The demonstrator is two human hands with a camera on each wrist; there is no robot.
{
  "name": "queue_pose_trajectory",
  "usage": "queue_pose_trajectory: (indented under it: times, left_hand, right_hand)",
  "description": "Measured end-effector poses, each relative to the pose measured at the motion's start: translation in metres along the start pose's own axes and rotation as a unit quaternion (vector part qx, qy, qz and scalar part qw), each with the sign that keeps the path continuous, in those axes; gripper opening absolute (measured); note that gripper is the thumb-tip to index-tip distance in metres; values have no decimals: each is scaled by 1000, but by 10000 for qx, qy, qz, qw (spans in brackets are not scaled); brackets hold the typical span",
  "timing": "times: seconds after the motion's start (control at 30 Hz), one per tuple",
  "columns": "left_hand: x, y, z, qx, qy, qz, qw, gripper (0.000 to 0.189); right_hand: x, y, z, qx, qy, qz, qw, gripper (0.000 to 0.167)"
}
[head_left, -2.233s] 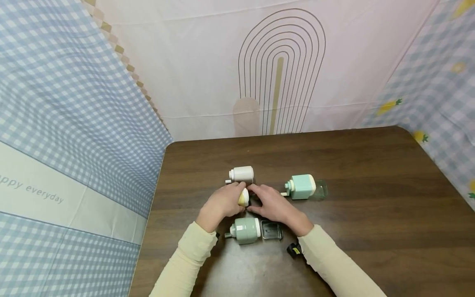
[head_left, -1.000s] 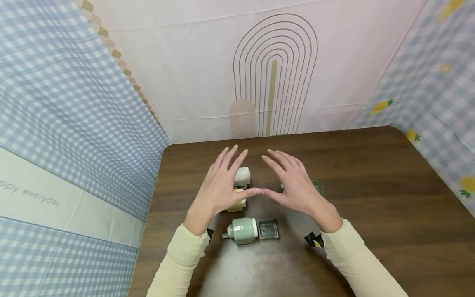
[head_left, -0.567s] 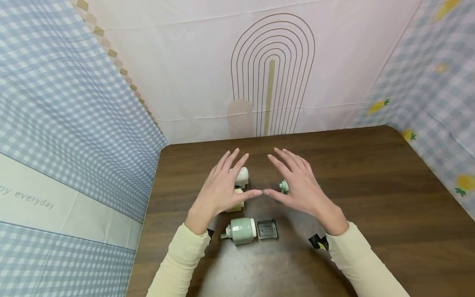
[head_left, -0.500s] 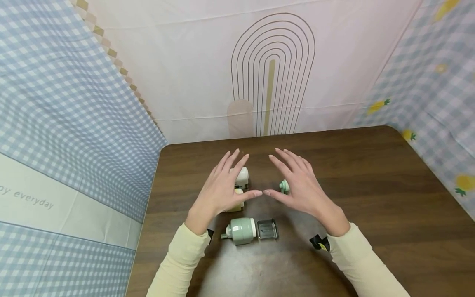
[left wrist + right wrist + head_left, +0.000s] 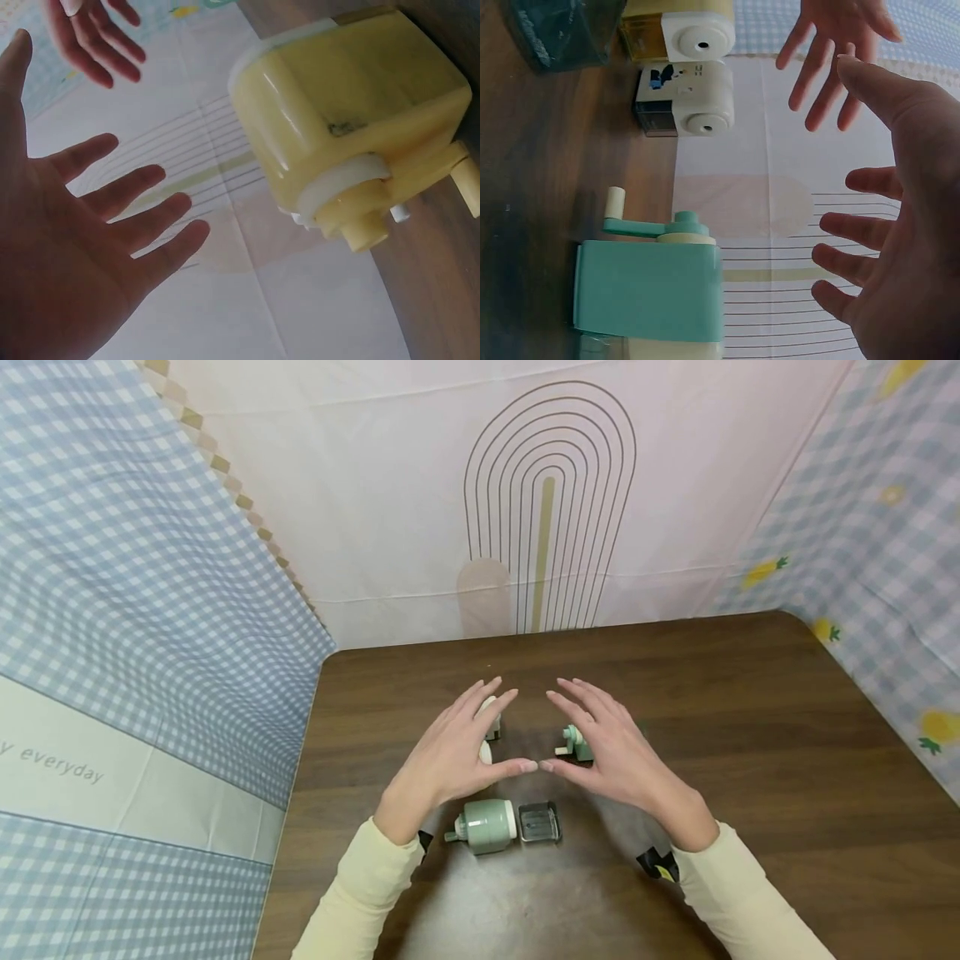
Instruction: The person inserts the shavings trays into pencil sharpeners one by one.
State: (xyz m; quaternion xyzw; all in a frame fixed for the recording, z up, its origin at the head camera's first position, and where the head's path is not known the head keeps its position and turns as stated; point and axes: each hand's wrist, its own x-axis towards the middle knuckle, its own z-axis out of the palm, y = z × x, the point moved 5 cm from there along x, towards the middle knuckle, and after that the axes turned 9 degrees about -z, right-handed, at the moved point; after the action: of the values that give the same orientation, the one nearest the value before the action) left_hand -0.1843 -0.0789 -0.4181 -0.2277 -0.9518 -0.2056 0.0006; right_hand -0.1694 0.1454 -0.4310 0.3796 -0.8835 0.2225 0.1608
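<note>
Both hands hover over the table with fingers spread and nothing held. My left hand [image 5: 453,747] is above the yellow crank pencil sharpener [image 5: 352,97], which it mostly covers in the head view, and partly covers the white pencil sharpener [image 5: 694,97]. My right hand [image 5: 618,752] is over the teal pencil sharpener [image 5: 649,289], whose crank end shows beside the thumb in the head view. The thumb tips come very close together; I cannot tell whether they touch. Nearer to me lies a sage-green pencil sharpener [image 5: 487,827], its crank pointing left.
A clear dark-looking shavings tray [image 5: 540,822] lies just right of the sage-green sharpener. The wooden table [image 5: 750,735] runs back to a printed cloth [image 5: 390,527]. Blue checked cloth [image 5: 187,552] hangs on the left side, with a similar one on the right.
My hands have left the yellow sharpener they were around, rising and spreading with thumbs brought close. Over the last half second both have shifted slightly nearer to me. The sharpeners stay put.
</note>
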Motion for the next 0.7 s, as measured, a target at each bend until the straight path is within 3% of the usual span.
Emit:
queue_pose_trajectory:
  times: [0.27,0.5,0.7]
  left_hand:
    - [-7,10,-1,29,-198,163,9997,99]
    - [-17,12,7,-152,-749,127,9970,97]
    - [-25,11,15,-326,-1253,-86,9915,96]
  right_hand:
    - [-9,-7,7,370,-286,-52,9989,88]
    - [-19,-14,13,607,-567,-90,9965,86]
    - [-26,-21,23,771,-983,-54,9921,84]
